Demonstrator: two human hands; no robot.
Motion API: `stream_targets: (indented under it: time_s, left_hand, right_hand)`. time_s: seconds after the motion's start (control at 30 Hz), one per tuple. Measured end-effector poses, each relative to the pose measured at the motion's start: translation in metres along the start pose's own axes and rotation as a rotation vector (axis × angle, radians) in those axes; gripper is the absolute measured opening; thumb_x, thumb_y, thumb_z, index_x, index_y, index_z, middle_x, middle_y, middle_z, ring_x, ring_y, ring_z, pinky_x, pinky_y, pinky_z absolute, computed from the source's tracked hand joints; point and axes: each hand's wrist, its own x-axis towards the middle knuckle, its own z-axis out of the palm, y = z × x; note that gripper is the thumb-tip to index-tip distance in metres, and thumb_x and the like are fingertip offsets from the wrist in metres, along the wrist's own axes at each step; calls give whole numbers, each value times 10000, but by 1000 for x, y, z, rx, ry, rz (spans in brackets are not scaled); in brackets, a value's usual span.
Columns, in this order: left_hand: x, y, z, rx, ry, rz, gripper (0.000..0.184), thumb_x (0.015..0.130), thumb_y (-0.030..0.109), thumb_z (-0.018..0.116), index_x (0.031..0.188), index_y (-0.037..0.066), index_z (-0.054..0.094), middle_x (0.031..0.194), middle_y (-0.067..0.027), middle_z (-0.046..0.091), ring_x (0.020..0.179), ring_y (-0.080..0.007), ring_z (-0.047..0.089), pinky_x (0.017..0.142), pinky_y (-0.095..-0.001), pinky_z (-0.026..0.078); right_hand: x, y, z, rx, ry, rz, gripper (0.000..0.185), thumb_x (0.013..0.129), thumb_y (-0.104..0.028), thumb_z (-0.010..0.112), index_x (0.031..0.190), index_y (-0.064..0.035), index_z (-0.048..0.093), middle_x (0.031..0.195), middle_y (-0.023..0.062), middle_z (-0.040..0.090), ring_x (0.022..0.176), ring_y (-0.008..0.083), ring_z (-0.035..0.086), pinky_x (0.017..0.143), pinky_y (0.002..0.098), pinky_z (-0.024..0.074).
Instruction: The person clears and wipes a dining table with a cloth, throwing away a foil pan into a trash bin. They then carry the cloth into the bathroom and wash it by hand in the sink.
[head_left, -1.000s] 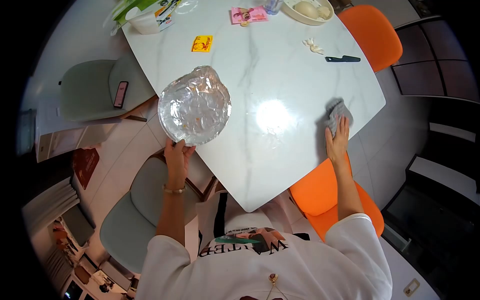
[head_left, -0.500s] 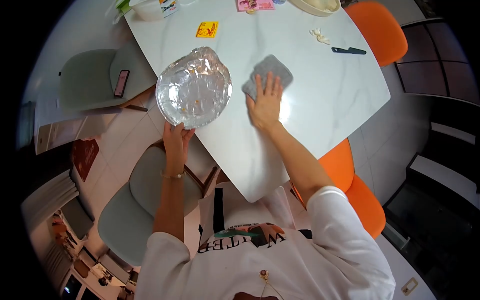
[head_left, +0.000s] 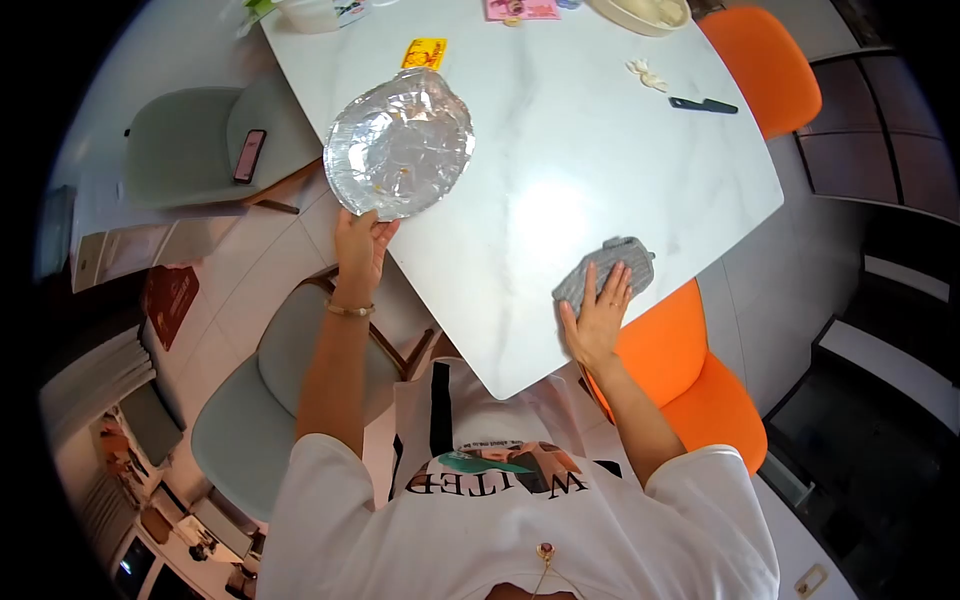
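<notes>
A round foil-lined dish (head_left: 400, 145) is at the left edge of the white marbled table (head_left: 500, 300). My left hand (head_left: 364, 245) grips its near rim with bent fingers. Toward the table's near right edge, my right hand (head_left: 600, 318) lies on a folded grey cloth (head_left: 615, 272), its fingers spread over the cloth and pressing it to the tabletop. Just beyond the dish is a yellow packet (head_left: 424, 53).
A black knife (head_left: 703, 105) and a crumpled white piece (head_left: 647, 75) lie at the right. Along the far side are a cream bowl (head_left: 645, 15), a pink packet (head_left: 522, 9) and a white container (head_left: 308, 14). Chairs (head_left: 660, 350) stand around; a phone (head_left: 249, 156) rests on one.
My right hand and the cloth swept from the right edge to the table's middle, then back toward the near right edge. The dish, still in my left hand, appears higher in view.
</notes>
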Motion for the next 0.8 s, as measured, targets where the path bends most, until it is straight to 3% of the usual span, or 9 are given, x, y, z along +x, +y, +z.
stream_targets:
  time_s: [0.2, 0.3, 0.4, 0.73, 0.8]
  left_hand:
    - [-13, 1, 3, -11, 15, 9, 245, 870, 4, 436, 1114, 11, 423, 1037, -112, 547, 837, -187, 602, 746, -307, 545]
    - [-19, -1, 8, -35, 12, 55, 295, 869, 13, 462, 1161, 38, 426, 1008, -67, 557, 820, -118, 574, 776, -294, 523]
    - [-16, -11, 7, -65, 11, 98, 338, 879, 39, 471, 1210, 60, 407, 1082, -61, 546, 924, -148, 558, 826, -317, 465]
    - [7, -75, -25, -96, 329, 204, 335, 873, 28, 468, 1199, 52, 398, 1078, -92, 545, 902, -178, 579, 790, -334, 508]
    - [8, -94, -54, -33, 476, 108, 340, 862, 13, 457, 1194, 47, 390, 1079, -105, 539, 897, -196, 587, 772, -329, 528]
  right_hand:
    - [82, -37, 13, 11, 76, -78, 691, 842, -384, 484, 1389, -27, 260, 1423, 337, 70, 1328, 481, 35, 1053, 572, 68]
    - [122, -38, 20, 3, 94, -145, 679, 853, -393, 464, 1386, -22, 266, 1424, 333, 75, 1326, 482, 42, 1051, 573, 72]
    - [161, -32, 27, -7, 124, -193, 659, 872, -411, 424, 1391, -37, 267, 1438, 304, 84, 1333, 464, 44, 1064, 547, 62]
    - [255, 38, 41, -16, 131, -325, 644, 876, -398, 430, 1397, -55, 269, 1446, 284, 90, 1342, 440, 60, 1069, 527, 73]
    - [248, 35, 43, -15, 137, -341, 639, 878, -393, 432, 1396, -54, 273, 1448, 279, 93, 1341, 439, 68, 1068, 528, 79]
